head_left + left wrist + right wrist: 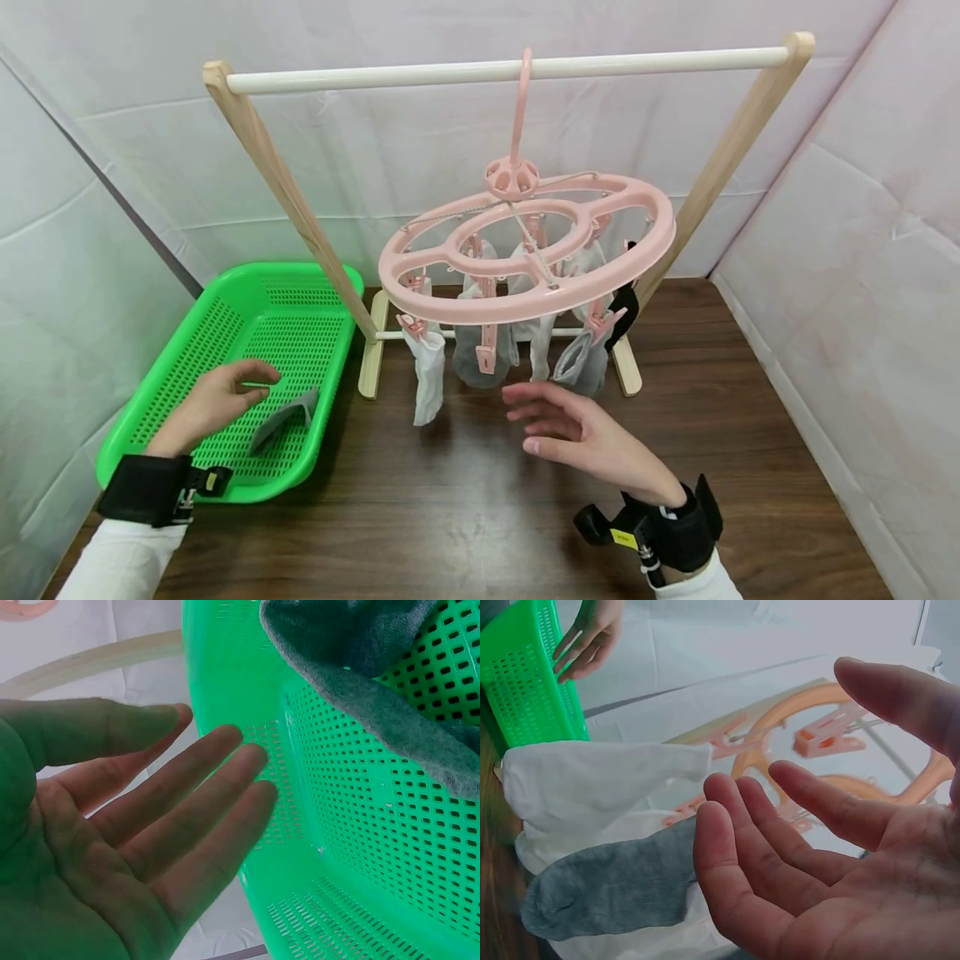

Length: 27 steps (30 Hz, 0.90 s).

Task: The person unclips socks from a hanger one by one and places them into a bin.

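Observation:
Over the green basket hovers my left hand, its fingers loosely bent and holding nothing. Below it and to the right, a grey sock lies folded over inside the basket; the left wrist view shows that sock apart from the fingers. My right hand holds nothing, its fingers relaxed in front of the pink clip hanger. Several socks hang from its clips, among them a white sock and a grey sock. Parts of the rear socks are hidden by the ring.
A wooden stand with a white rod carries the hanger by its hook. A black sock hangs at the hanger's right side. A pink clip dangles at the front. Brown tabletop lies below; pale fabric walls surround it.

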### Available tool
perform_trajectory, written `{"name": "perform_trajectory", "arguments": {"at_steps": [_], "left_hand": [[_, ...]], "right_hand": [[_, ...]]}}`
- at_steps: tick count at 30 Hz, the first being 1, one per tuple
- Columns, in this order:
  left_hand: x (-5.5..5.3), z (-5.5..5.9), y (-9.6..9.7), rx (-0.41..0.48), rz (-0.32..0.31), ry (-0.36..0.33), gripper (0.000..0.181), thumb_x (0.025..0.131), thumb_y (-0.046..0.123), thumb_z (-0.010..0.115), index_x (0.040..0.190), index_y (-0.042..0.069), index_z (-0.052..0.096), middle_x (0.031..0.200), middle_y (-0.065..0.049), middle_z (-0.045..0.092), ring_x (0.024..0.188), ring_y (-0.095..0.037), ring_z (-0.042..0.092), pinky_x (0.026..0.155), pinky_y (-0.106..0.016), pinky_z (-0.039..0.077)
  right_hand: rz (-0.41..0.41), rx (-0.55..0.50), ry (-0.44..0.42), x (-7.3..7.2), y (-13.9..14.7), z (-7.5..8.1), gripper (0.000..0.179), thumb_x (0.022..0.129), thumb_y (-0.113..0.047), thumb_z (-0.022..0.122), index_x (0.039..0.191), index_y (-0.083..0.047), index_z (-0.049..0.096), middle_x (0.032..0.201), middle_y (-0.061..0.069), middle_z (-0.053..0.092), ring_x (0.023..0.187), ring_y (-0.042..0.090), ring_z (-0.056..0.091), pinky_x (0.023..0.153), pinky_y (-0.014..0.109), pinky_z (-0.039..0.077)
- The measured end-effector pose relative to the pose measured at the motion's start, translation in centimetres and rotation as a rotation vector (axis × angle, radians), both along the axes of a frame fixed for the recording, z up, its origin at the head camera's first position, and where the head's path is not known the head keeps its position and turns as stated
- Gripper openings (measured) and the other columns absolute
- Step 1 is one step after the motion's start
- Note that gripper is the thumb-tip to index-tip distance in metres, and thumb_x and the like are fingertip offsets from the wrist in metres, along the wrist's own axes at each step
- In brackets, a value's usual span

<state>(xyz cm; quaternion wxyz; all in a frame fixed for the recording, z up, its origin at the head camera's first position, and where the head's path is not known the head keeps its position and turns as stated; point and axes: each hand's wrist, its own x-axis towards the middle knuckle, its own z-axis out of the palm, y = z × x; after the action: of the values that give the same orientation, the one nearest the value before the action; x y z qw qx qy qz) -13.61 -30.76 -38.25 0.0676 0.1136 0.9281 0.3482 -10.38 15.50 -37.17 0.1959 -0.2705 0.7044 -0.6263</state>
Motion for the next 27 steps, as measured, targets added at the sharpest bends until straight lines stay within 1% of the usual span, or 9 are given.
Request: {"name": "perform_trajectory", "arguments": {"at_steps": [4, 8, 10, 12, 15, 20, 24, 27], "left_hand": [[0.0, -0.3, 0.3, -0.010, -0.042, -0.008, 0.026, 0.091, -0.010, 0.057, 0.116, -0.011, 0.058, 0.113, -0.030, 0.059, 0.100, -0.044, 0.060, 0.077, -0.045, 0.052], [0.3, -0.4, 0.9, 0.008, -0.076, -0.026, 0.028, 0.091, -0.009, 0.057, 0.118, -0.011, 0.056, 0.114, -0.030, 0.058, 0.103, -0.045, 0.059, 0.079, -0.044, 0.052], [0.4, -0.3, 1.2, 0.006, -0.090, -0.027, 0.028, 0.091, -0.008, 0.058, 0.119, -0.010, 0.057, 0.115, -0.030, 0.058, 0.104, -0.046, 0.058, 0.080, -0.045, 0.052], [0.6, -0.2, 1.4, -0.011, -0.101, -0.018, 0.027, 0.091, -0.005, 0.060, 0.118, -0.009, 0.057, 0.113, -0.028, 0.059, 0.103, -0.045, 0.059, 0.080, -0.047, 0.051], [0.8, 0.0, 1.8, -0.031, -0.112, -0.005, 0.028, 0.092, 0.001, 0.063, 0.118, -0.008, 0.058, 0.113, -0.026, 0.061, 0.103, -0.044, 0.059, 0.081, -0.050, 0.050], [1.1, 0.4, 2.4, -0.049, -0.124, -0.001, 0.033, 0.092, 0.008, 0.065, 0.120, -0.007, 0.058, 0.114, -0.024, 0.062, 0.105, -0.042, 0.058, 0.083, -0.051, 0.049], [1.5, 0.6, 3.2, -0.040, -0.146, -0.007, 0.038, 0.090, 0.011, 0.069, 0.122, -0.006, 0.057, 0.115, -0.023, 0.062, 0.107, -0.041, 0.058, 0.086, -0.050, 0.048], [1.9, 0.7, 3.7, -0.030, -0.162, -0.017, 0.042, 0.088, 0.013, 0.071, 0.124, -0.004, 0.057, 0.118, -0.023, 0.061, 0.111, -0.041, 0.056, 0.089, -0.050, 0.046]], "right_hand": [[-0.009, -0.002, 0.036, 0.7, 0.3, 0.9, 0.045, 0.094, -0.006, 0.063, 0.137, -0.007, 0.050, 0.134, 0.009, 0.053, 0.121, 0.030, 0.051, 0.097, 0.038, 0.044], [-0.024, -0.008, 0.081, 1.2, 0.9, 1.8, 0.042, 0.094, -0.003, 0.062, 0.135, -0.006, 0.052, 0.130, 0.009, 0.056, 0.120, 0.030, 0.051, 0.097, 0.039, 0.044], [-0.046, -0.003, 0.101, 1.5, 1.2, 2.2, 0.040, 0.094, -0.002, 0.062, 0.133, -0.008, 0.055, 0.127, 0.009, 0.058, 0.118, 0.028, 0.053, 0.096, 0.038, 0.045], [-0.074, 0.003, 0.125, 1.8, 1.7, 2.6, 0.038, 0.094, -0.001, 0.061, 0.131, -0.008, 0.057, 0.124, 0.009, 0.060, 0.116, 0.029, 0.055, 0.094, 0.037, 0.046], [-0.125, 0.017, 0.150, 2.2, 2.4, 3.4, 0.034, 0.094, 0.000, 0.061, 0.127, -0.008, 0.060, 0.118, 0.010, 0.063, 0.111, 0.029, 0.058, 0.087, 0.035, 0.050], [-0.230, 0.055, 0.214, 2.5, 3.8, 4.7, 0.030, 0.094, 0.002, 0.059, 0.122, -0.006, 0.061, 0.114, 0.013, 0.064, 0.104, 0.025, 0.061, 0.080, 0.031, 0.053], [-0.314, 0.044, 0.281, 2.5, 4.7, 5.6, 0.025, 0.093, 0.005, 0.060, 0.117, -0.002, 0.062, 0.112, 0.017, 0.064, 0.099, 0.024, 0.063, 0.078, 0.028, 0.053], [-0.343, -0.006, 0.310, 2.2, 5.2, 6.1, 0.025, 0.091, 0.009, 0.059, 0.115, 0.002, 0.062, 0.109, 0.018, 0.064, 0.096, 0.024, 0.063, 0.077, 0.026, 0.052]]}}
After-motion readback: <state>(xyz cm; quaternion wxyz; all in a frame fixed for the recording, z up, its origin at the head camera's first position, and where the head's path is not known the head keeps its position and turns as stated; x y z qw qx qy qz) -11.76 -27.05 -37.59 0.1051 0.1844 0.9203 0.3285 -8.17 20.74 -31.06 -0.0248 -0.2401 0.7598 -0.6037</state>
